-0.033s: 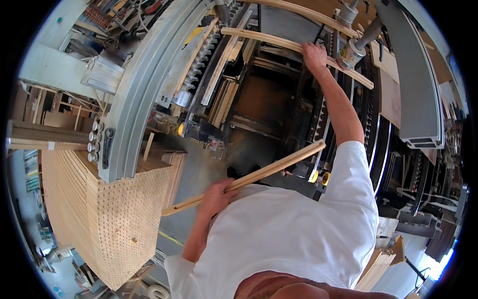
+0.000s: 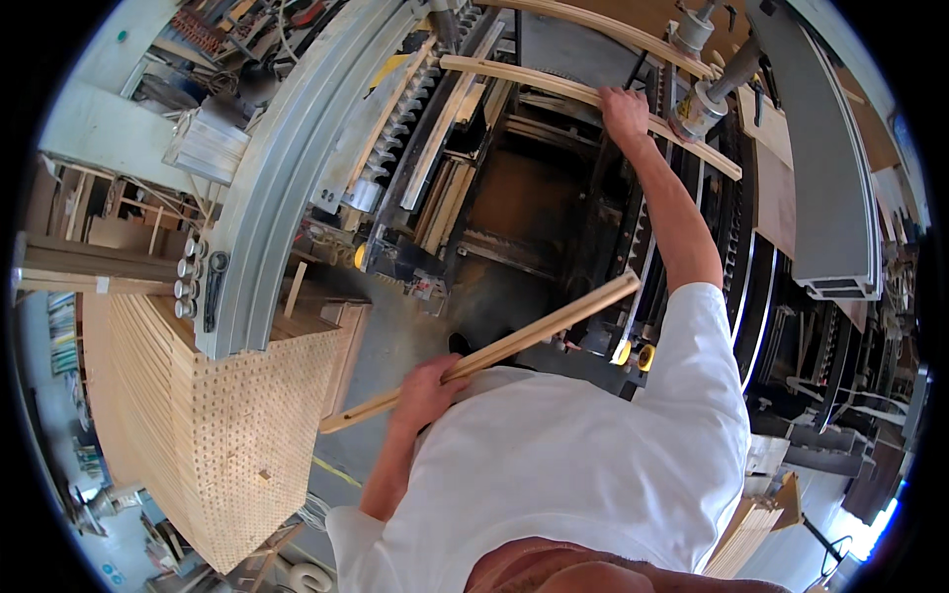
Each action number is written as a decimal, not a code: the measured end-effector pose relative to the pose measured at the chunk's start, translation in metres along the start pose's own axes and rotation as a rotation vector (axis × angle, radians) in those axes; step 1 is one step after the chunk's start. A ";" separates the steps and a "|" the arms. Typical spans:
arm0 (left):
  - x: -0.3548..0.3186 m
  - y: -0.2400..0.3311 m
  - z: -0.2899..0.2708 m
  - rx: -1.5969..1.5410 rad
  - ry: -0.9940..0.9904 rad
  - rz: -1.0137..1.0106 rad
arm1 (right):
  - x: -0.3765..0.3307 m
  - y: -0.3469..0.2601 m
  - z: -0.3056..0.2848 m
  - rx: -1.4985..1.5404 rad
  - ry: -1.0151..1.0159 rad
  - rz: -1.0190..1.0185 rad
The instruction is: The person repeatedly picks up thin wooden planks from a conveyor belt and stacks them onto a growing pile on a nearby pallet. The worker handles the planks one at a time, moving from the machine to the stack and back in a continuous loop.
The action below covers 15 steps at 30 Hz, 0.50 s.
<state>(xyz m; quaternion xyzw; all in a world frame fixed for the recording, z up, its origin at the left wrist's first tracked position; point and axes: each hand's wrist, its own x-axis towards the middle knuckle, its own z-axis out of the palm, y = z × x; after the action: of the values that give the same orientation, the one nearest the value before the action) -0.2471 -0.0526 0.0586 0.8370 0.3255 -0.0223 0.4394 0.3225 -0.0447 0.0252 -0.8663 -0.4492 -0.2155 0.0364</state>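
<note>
My left hand (image 2: 429,389) is closed around a long wooden strip (image 2: 554,324), held slantwise in front of my white shirt. A groove or split line runs along that strip, and its right end sits higher than its left. With my arm stretched forward, my right hand (image 2: 625,114) grips a second wooden strip (image 2: 534,73), which lies across the machine's rails. This strip's right part passes beside a grey cylindrical clamp (image 2: 698,111). The fingertips of my right hand are partly hidden behind the hand.
A large stack of wooden strips (image 2: 252,445) with dotted end faces stands at my left. Beside it rises a grey metal beam (image 2: 272,217) with knobs. Another wooden strip (image 2: 603,32) lies farther back on the machine. A grey housing (image 2: 830,178) stands at the right.
The strip in my left hand has tilted slightly, its right end moving a little up and left. My right hand has stayed in place on the other strip.
</note>
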 end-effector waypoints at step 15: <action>-0.002 -0.026 0.004 0.142 0.148 -0.044 | 0.020 -0.024 0.003 0.010 -0.004 0.008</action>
<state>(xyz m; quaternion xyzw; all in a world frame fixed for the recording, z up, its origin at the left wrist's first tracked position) -0.2624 -0.0460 0.0386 0.8580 0.3731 0.0070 0.3530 0.3145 -0.0145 0.0272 -0.8684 -0.4469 -0.2112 0.0407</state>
